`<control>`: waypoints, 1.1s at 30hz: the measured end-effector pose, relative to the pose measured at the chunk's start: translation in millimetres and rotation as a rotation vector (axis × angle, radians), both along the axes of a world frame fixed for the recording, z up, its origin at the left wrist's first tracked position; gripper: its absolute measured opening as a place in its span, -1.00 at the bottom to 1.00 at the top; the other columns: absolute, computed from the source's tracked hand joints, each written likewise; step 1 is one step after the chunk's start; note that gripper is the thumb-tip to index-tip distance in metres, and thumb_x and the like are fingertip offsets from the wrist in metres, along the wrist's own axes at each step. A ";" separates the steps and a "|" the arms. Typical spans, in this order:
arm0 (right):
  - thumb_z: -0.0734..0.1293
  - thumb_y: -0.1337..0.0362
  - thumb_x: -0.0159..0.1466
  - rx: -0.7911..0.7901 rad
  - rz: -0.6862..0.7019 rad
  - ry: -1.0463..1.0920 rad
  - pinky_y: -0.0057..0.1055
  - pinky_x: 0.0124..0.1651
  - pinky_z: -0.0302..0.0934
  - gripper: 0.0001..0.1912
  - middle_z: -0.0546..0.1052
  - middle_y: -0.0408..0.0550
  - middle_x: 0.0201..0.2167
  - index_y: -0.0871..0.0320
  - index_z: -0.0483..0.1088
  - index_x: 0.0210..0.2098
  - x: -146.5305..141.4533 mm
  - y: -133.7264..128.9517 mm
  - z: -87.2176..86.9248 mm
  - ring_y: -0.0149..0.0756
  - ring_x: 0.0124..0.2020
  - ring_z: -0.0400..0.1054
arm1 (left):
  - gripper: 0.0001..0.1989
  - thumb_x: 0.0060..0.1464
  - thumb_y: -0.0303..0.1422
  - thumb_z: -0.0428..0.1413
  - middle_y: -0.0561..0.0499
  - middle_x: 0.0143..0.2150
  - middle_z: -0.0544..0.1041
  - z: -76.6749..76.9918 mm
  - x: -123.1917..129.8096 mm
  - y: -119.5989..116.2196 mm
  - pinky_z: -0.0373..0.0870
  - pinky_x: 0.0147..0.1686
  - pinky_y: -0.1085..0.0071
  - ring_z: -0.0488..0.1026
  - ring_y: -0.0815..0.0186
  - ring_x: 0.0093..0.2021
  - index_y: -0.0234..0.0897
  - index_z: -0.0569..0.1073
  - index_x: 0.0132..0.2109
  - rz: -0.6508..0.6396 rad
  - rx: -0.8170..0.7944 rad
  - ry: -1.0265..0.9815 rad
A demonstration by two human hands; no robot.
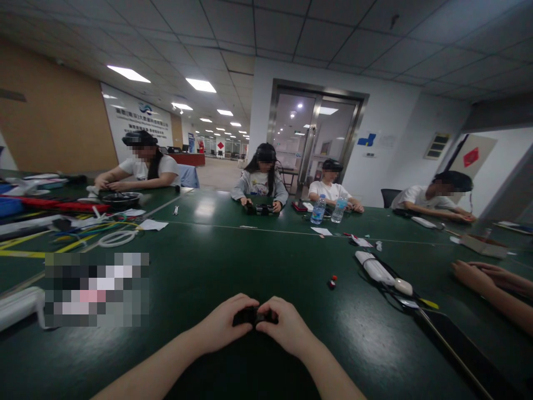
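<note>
Both hands meet near the front middle of the green table (200, 278). Between them is a small dark object (255, 317), mostly covered by fingers, so its kind cannot be made out. My left hand (227, 325) closes on its left side with thumb and fingers. On the other side, my right hand (285, 325) grips it in the same way, the fingertips of both hands almost touching. A small red and dark item (332, 282) lies on the table, ahead and to the right of my right hand.
To the right are a white power strip (375, 269), a pale mouse-shaped item (403, 286) and another person's hands (478, 278). Two water bottles (318, 210) stand farther back. Cables (119, 238) and a white device (23, 308) lie left. Several people sit around the table.
</note>
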State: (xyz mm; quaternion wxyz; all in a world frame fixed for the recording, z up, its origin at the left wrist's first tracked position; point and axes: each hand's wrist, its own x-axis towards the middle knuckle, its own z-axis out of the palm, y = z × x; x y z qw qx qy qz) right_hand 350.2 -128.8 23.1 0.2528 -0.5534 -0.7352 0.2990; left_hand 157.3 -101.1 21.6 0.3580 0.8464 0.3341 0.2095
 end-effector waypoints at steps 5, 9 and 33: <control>0.37 0.32 0.01 0.020 0.014 -0.013 -0.46 -0.31 0.10 -0.82 0.37 -0.19 -0.38 0.07 0.42 -0.35 1.0 1.2 -1.7 -0.37 -0.33 0.23 | -0.70 -0.02 -0.41 0.07 0.05 -0.11 0.36 -0.2 -0.5 -0.6 0.24 -0.07 0.36 0.31 0.33 -0.11 -0.11 0.37 -0.08 0.004 0.017 -0.004; 0.37 0.29 0.02 -0.007 0.024 0.001 -0.43 -0.23 0.13 -0.82 0.36 -0.18 -0.30 0.05 0.43 -0.33 0.7 -0.1 -1.8 -0.35 -0.26 0.25 | -0.73 0.00 -0.38 0.06 0.06 -0.09 0.33 -1.0 -0.9 -0.3 0.26 -0.09 0.36 0.31 0.33 -0.12 -0.11 0.38 -0.09 0.002 0.001 0.008; 0.23 0.17 0.18 -0.048 -0.090 0.127 -0.39 -0.23 0.20 -0.74 0.39 -0.12 -0.28 0.09 0.35 -0.16 23.6 11.5 -12.5 -0.33 -0.28 0.31 | -0.64 0.06 -0.26 -0.08 -0.07 -0.09 0.41 -12.0 -120.0 72.6 0.34 -0.18 0.26 0.40 0.13 -0.11 -0.04 0.37 0.02 0.942 0.166 0.463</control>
